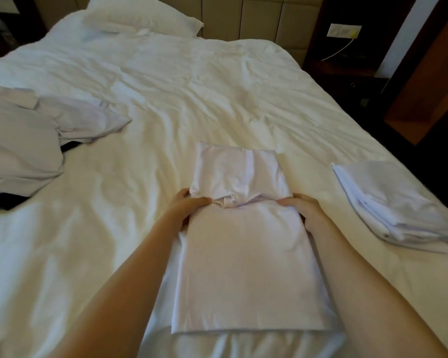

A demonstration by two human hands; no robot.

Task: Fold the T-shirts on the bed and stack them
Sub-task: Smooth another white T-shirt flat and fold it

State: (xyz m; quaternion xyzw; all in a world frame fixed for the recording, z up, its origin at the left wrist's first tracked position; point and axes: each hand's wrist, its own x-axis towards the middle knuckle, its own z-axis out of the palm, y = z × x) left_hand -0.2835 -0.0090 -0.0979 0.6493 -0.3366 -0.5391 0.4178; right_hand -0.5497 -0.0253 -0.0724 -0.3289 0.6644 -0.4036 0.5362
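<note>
Halving the T-shirt crosswise
Left hand and right hand fingers pinch its side edges; keep both level so the half beyond them lands square.

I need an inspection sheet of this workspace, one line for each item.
Surface: rumpled white duvet covering the bed.
Job's things: half-folded white T-shirt in the middle; stack of folded white T-shirts to its right; heap of unfolded white T-shirts to its left.
Clutter: black item partly under the heap; white pillow at the head.
Grips: left hand and right hand each hold one side edge of that T-shirt.
Cables: pale cable plugged into a white wall socket.
Surroundings: beige padded headboard; dark wooden bedside table.
</note>
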